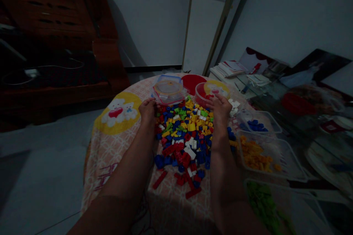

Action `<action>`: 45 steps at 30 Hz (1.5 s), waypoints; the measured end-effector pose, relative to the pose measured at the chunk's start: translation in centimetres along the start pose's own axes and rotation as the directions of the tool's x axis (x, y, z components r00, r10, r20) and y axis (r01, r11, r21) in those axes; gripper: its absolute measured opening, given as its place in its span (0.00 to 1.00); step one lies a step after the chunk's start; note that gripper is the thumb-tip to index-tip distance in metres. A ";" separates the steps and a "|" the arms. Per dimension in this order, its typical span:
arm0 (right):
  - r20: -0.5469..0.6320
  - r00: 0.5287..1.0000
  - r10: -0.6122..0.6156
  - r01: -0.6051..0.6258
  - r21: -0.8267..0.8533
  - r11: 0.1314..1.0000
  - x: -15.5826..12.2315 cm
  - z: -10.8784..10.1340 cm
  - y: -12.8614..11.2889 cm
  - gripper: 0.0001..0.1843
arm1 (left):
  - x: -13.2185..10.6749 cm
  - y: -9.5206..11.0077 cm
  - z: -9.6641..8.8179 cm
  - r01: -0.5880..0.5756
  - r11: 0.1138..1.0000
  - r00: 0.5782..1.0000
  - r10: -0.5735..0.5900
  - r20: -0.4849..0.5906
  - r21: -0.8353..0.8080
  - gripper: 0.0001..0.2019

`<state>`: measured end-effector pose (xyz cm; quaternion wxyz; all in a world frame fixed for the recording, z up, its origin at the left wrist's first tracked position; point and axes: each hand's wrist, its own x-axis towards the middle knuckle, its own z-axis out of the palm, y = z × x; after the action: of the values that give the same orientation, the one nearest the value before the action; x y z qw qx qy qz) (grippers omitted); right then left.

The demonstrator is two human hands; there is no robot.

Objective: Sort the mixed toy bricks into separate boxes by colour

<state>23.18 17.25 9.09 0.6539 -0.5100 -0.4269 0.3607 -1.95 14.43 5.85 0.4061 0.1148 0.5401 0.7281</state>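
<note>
A heap of small building bricks (184, 136) in red, blue, yellow, green and white lies on a round table with a patterned cloth (116, 143). My left hand (148, 111) rests at the heap's far left edge, fingers curled down onto the bricks. My right hand (220, 109) sits at the far right edge, fingers bent over the bricks. Whether either hand holds a brick is hidden. Both forearms stretch along the two sides of the pile.
A lidded clear tub (168, 90) and a round tub with red bricks (211, 93) stand behind the heap. To the right sit clear trays of blue bricks (257, 125), yellow bricks (256, 156) and green bricks (261, 205). Papers and clutter lie further right.
</note>
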 end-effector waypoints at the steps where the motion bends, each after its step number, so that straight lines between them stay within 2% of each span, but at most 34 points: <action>1: 0.021 1.000 -0.003 0.004 -0.025 1.000 0.0 0.0 0.0 0.14 | 0.0 0.0 0.0 0.000 1.000 1.000 0.000 0.000 0.001 0.09; 4: 0.135 0.991 0.022 -0.005 -0.125 0.992 -0.4 0.3 -0.2 0.15 | 0.0 0.1 0.1 0.006 1.000 1.000 -0.006 -0.009 0.016 0.10; 7: 0.325 0.942 0.089 -0.005 -0.250 0.968 -1.4 1.0 -0.5 0.12 | 0.0 0.1 0.1 0.014 1.000 1.000 -0.014 -0.013 0.027 0.11; 9: 0.460 0.878 0.133 0.045 -0.355 0.934 -2.2 1.6 -0.7 0.10 | 0.0 0.2 0.1 0.016 1.000 1.000 -0.016 -0.013 0.026 0.11; 12: 0.644 0.743 0.181 0.230 -0.500 0.835 -3.5 2.8 -1.1 0.09 | -0.1 0.2 0.1 0.011 1.000 1.000 -0.011 -0.009 0.014 0.10; 14: 0.727 0.653 0.213 0.390 -0.564 0.728 -4.3 3.6 -1.3 0.10 | -0.1 0.1 0.1 0.011 1.000 1.000 -0.011 -0.009 0.005 0.09; 16: 0.757 0.600 0.259 0.526 -0.617 0.585 -5.0 4.2 -1.6 0.10 | -0.1 0.1 0.1 0.013 1.000 1.000 -0.013 -0.010 0.001 0.08; 17: 0.751 0.595 0.286 0.573 -0.646 0.505 -5.3 4.4 -1.8 0.11 | 0.0 0.1 0.1 0.016 1.000 1.000 -0.016 -0.013 -0.001 0.09; 20: 0.697 0.627 0.349 0.628 -0.717 0.303 -5.8 4.8 -2.2 0.14 | 0.2 0.0 0.1 0.018 1.000 1.000 -0.018 -0.007 -0.009 0.10; 22: 0.680 0.631 0.374 0.646 -0.727 0.231 -5.9 4.8 -2.4 0.15 | 0.3 -0.1 0.1 0.013 1.000 1.000 -0.013 0.003 -0.015 0.10; 25: 0.686 0.607 0.400 0.686 -0.707 0.172 -6.1 4.8 -2.7 0.16 | 0.4 -0.3 0.0 0.011 1.000 1.000 -0.011 0.006 -0.019 0.10; 33: 0.695 0.593 0.407 0.718 -0.685 0.122 -6.6 5.1 -3.0 0.17 | 0.3 -0.2 0.0 0.004 1.000 1.000 -0.004 0.000 0.004 0.10; 39: 0.743 0.532 0.406 0.766 -0.627 0.143 -6.8 5.2 -2.8 0.17 | 0.1 -0.1 0.0 0.001 1.000 1.000 -0.001 -0.005 0.005 0.11; 42: 0.745 0.537 0.395 0.767 -0.626 0.139 -6.9 5.3 -2.4 0.17 | 0.2 -0.2 -0.1 -0.002 1.000 1.000 0.002 -0.005 0.011 0.11; 45: 0.725 0.571 0.385 0.744 -0.655 0.132 -7.0 5.5 -2.0 0.17 | 0.5 -0.4 -0.1 -0.021 1.000 1.000 0.020 0.005 0.016 0.12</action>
<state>15.54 12.46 10.36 -0.0627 -0.5102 -0.8545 0.0743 -2.18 14.76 5.27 0.3990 0.1254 0.5438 0.7276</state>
